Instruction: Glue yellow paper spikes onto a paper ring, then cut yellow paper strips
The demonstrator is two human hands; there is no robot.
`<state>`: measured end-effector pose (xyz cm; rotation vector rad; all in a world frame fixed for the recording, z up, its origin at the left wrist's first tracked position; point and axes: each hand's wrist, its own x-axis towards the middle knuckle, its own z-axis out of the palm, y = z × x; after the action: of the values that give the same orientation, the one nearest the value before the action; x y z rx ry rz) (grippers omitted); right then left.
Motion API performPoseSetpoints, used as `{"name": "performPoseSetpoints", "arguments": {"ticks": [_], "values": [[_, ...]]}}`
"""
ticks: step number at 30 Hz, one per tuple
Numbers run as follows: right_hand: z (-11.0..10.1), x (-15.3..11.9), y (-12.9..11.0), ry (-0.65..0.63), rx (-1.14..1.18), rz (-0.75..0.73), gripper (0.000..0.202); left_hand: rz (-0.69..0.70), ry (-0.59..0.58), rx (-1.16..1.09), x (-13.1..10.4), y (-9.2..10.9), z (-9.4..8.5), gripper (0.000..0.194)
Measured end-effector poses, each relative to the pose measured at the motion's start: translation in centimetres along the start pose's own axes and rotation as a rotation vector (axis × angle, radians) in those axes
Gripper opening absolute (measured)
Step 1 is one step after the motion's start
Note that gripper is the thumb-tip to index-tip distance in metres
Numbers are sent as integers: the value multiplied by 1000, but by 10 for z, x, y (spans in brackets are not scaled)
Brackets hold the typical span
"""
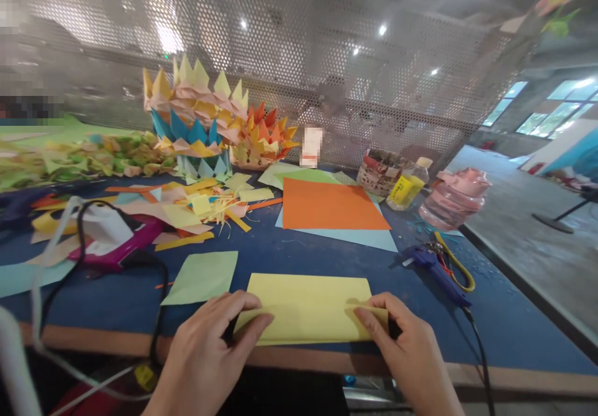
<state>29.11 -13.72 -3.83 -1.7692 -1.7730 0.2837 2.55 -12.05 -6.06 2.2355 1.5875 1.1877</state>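
A folded sheet of yellow paper (308,307) lies at the front edge of the blue table, its near flap bent up. My left hand (210,335) pinches the flap's left end between thumb and fingers. At the other end, my right hand (404,335) grips it the same way. Just left of the sheet rests a pale green paper piece (203,277). Behind it, an orange sheet (331,204) tops a stack with a light blue sheet (355,239) showing underneath.
To the right lie a blue glue gun (436,273) and yellow-handled pliers (460,273), a pink bottle (455,198) and a glue bottle (406,185). Paper crowns (200,117) stand at the back left. Paper scraps (187,207) and a corded magenta-and-white device (116,241) are at left.
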Motion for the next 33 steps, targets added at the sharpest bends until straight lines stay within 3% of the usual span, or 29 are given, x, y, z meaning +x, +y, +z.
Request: {"name": "performPoseSetpoints", "arguments": {"ticks": [6, 13, 16, 19, 22, 24, 27, 30, 33], "values": [[10, 2, 2, 115, -174, -146, 33, 69, 9, 40, -3, 0, 3, 12], [11, 1, 1, 141, -270, -227, 31, 191, 0, 167, -6, 2, 0, 9], [13, 1, 0, 164, -292, -245, 31, 310, -5, 262, -6, 8, -1, 31], [14, 1, 0, 177, -310, -249, 31, 428, -127, 292, -8, 16, 3, 52], [14, 1, -1, 176, -317, -267, 32, 532, -260, 314, -13, 20, 10, 54], [13, 1, -2, 185, -319, -279, 33, 561, -287, 352, -18, 20, 16, 57], [13, 1, -4, 180, -323, -265, 33, 567, -232, 392, -25, 17, 25, 60], [13, 1, -4, 172, -324, -254, 31, 607, -122, 359, -27, 15, 34, 46], [14, 1, -2, 164, -318, -252, 29, 636, -110, 360, -25, 16, 36, 41]]}}
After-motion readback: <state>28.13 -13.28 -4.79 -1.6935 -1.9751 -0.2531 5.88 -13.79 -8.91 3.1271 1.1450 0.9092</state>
